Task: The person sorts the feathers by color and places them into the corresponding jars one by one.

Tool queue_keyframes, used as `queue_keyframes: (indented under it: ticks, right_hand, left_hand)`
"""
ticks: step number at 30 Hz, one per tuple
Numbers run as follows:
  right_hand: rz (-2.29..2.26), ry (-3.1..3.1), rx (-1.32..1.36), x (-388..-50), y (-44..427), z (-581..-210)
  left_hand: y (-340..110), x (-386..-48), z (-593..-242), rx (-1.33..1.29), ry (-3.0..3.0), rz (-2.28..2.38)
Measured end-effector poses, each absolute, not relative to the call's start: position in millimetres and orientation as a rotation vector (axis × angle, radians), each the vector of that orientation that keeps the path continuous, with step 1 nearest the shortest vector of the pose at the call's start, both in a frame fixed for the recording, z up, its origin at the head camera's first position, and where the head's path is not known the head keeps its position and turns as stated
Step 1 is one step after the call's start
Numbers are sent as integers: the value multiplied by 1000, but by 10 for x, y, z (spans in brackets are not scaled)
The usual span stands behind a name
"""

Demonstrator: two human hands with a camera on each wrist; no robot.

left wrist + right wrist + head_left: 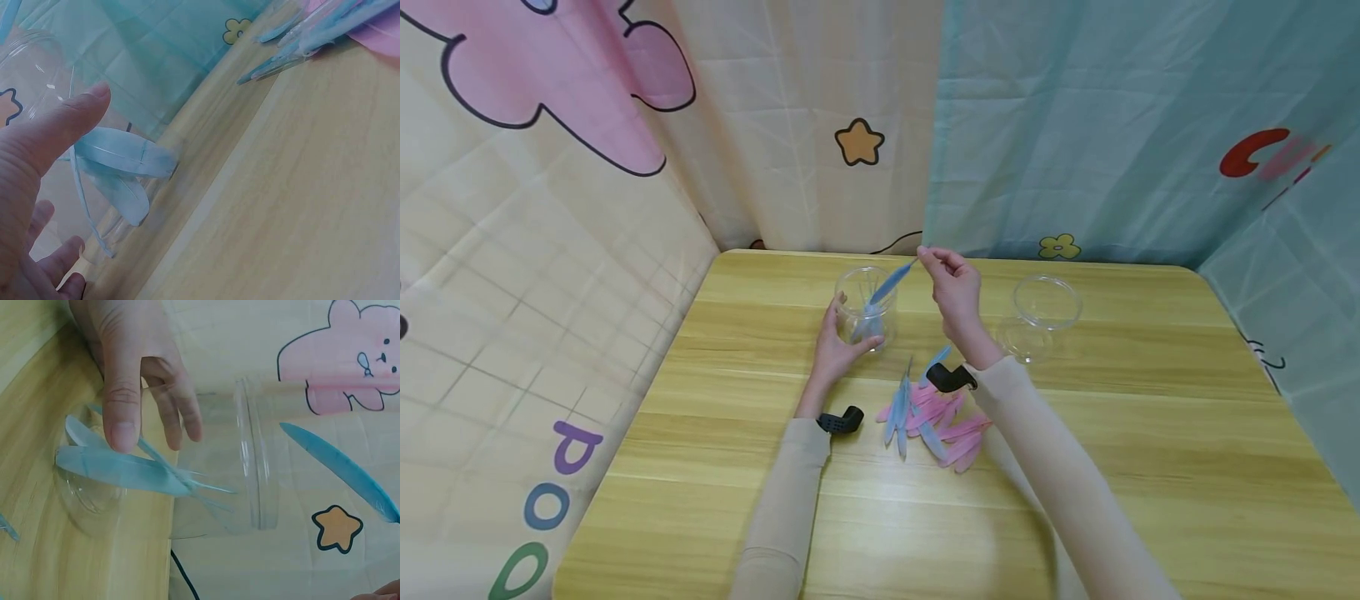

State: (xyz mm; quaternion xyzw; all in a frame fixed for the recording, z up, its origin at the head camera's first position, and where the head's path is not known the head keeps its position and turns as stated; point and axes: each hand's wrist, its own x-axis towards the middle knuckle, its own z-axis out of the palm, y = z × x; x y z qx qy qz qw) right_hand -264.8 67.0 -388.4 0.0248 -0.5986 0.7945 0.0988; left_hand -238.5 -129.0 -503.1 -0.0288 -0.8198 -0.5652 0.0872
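Left hand [837,346] curls round clear jar [215,447] | right hand [957,292], beside it, pinches blue feather [891,285] by quill, tip just above jar | done: blue feathers inside [119,469] | seemingly outstanding: loose feathers [932,417], worktop [700,467], this side of hands.

Two bare hands [958,293]; two clear, cylindrical plastic jars [256,469]; one slender blue feather [891,284] held up; at least three pale-blue feathers [119,469] in one jar; one pile of overlapping pink and blue feathers [928,412], uncountable.
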Motion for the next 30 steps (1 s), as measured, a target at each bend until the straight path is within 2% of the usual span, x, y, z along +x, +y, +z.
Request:
queue_keyframes:
  ticks: [16, 30]
  right_hand:
    - [2121, -2018, 151, -2694, 442, -4096]
    - [2037, -2352, 129, -2631, 618, -4301]
  left_hand:
    - [-1298, -2405, -5042, -78, -2449, -1666]
    - [-1303, -2396, -5042, -52, -2464, -1680]
